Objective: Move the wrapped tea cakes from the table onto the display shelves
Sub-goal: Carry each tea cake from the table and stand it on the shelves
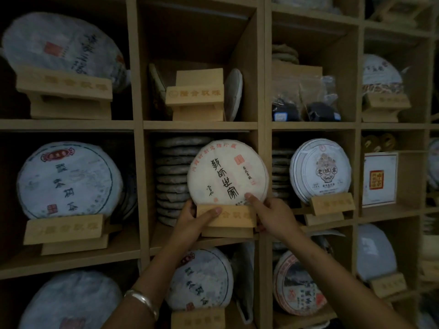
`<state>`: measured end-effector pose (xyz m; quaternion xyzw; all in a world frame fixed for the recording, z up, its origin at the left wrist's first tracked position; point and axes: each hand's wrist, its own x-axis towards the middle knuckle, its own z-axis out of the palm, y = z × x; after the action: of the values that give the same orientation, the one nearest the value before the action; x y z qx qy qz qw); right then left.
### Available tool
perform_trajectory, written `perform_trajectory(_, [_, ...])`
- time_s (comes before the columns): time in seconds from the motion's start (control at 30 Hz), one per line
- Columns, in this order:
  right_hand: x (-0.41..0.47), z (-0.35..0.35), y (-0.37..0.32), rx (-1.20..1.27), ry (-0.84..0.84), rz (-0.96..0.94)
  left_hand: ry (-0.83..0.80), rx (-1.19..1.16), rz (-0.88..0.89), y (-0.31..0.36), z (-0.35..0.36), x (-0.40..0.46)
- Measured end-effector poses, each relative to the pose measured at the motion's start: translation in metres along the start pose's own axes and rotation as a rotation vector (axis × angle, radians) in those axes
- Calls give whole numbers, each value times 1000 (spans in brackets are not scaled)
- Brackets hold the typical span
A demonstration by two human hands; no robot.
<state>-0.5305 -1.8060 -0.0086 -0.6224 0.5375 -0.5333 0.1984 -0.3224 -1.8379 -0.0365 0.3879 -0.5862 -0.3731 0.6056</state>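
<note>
The wrapped tea cake [227, 172] with black calligraphy and red print sits upright on a wooden stand [228, 218], right at the front edge of the middle cubby, leaning toward the right-hand divider. Left hand [193, 218] grips the stand's left end, thumb laid across the front plate with the carved characters. Right hand [273, 213] is curled around the stand's right end, and its thumb presses on the cake's lower right rim. So both hands have hold of something, neither is loose.

Directly behind the cake there's a tall stack of bare dark tea cakes [175, 179] filling the left and back of that cubby, so it's pretty tight in there. A silver bangle [142, 301] is on the left wrist.

The shelving [140, 162] is a pale wooden grid. Cubby above: an empty stand [197, 95] with cakes propped on edge either side. Left: a big blue-printed cake [69, 180] on its own stand. Right: a cake with a crest design [320, 169], another dark stack behind it. Upper right cubby has bagged dark tea [306, 100]. Below, more wrapped cakes [202, 279] on stands. The whole scene is dim.
</note>
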Motion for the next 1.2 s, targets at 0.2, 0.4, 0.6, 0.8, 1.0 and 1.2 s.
perform_trajectory(0.2, [-2, 1, 3, -57, 14, -7, 15, -43, -27, 4, -4, -5])
perform_trajectory(0.4, [-6, -5, 5, -110, 30, -33, -7, 116, -46, 9, -19, -14])
perform_trajectory(0.6, [-21, -26, 16, -223, 119, -97, -75, 436, 34, 17, -23, -39])
perform_trajectory(0.8, [-35, -41, 32, -271, 75, -148, 82, 834, 216, 29, -13, -67])
perform_trajectory(1.0, [-64, -52, 35, -402, 51, -182, -80, 870, 217, 28, 0, -92])
perform_trajectory(1.2, [-124, -93, 54, -522, 130, -40, -327, 758, 269, 8, 53, -103])
